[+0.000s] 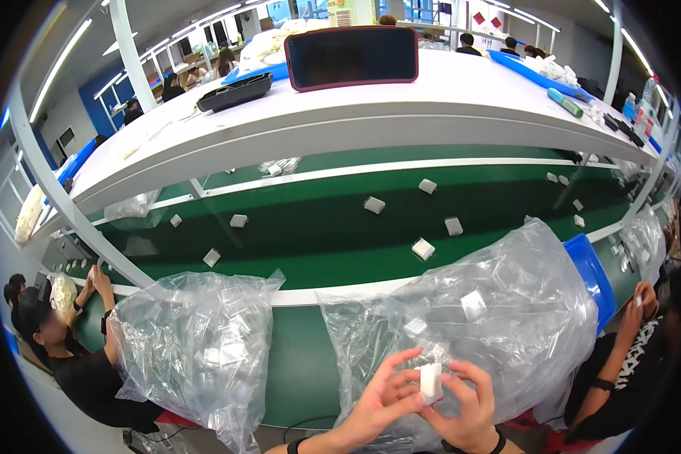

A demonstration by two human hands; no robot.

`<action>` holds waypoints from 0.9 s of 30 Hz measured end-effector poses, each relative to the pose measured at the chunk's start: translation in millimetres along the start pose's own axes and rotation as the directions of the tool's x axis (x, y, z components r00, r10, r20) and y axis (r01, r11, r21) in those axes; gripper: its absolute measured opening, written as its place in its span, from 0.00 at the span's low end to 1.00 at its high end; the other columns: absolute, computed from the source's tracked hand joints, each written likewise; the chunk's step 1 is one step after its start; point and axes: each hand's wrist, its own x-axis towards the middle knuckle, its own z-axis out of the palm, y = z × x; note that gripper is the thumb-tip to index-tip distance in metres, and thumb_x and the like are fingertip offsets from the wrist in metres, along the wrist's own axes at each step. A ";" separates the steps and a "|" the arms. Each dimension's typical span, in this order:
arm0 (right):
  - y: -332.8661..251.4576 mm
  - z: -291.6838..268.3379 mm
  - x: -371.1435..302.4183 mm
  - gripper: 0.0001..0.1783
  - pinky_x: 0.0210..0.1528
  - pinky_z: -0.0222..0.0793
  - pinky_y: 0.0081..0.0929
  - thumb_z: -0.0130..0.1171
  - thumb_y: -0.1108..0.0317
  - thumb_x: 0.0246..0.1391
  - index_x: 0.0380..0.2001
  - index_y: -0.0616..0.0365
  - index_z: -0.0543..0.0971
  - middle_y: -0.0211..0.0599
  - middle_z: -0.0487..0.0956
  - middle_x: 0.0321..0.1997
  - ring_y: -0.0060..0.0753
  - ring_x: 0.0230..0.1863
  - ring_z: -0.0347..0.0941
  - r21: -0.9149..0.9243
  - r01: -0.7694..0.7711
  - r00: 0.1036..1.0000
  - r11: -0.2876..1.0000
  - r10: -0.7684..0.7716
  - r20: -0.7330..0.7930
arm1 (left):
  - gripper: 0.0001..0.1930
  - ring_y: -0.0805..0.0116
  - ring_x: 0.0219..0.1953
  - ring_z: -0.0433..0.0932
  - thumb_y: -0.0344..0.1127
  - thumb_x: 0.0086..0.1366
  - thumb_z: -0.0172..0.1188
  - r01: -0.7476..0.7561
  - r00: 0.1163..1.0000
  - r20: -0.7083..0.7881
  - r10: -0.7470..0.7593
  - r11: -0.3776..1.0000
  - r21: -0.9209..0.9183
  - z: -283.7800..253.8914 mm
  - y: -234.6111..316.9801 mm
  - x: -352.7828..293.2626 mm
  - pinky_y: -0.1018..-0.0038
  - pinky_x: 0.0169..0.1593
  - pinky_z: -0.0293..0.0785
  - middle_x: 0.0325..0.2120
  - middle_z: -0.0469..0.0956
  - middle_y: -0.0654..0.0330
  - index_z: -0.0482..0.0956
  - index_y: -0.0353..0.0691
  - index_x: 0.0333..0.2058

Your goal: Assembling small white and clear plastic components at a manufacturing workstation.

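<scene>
Low in the middle, a small white box-shaped piece (430, 380) is held upright between my two hands. The fingers and thumb of my left hand (386, 390) pinch it from the left side. On its other side, my right hand (467, 401) grips it with thumb and fingertips. Just beyond my hands lies a large see-through plastic bag (507, 303), with several white pieces in it, one of them a white block (473, 304). To my left sits another see-through plastic bag (193, 340), also holding white pieces.
Beyond the bags runs a green conveyor belt (303, 234) with scattered white blocks (424, 248). A white shelf (356, 113) above it carries a phone (353, 59) and a black tray (234, 92). A blue bin (592, 276) stands at the right. Co-workers sit on both sides.
</scene>
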 end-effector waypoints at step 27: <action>3.4 -25.0 -121.0 0.17 0.33 0.71 0.22 0.51 0.74 0.54 0.49 0.65 0.68 0.45 0.77 0.38 0.30 0.33 0.76 0.841 -0.509 0.668 0.183 0.700 0.252 | 0.10 0.62 0.34 0.76 0.29 0.50 0.60 -0.083 0.993 0.082 0.088 0.013 0.996 -146.6 -40.1 42.1 0.70 0.36 0.71 0.32 0.71 0.53 0.74 0.34 0.33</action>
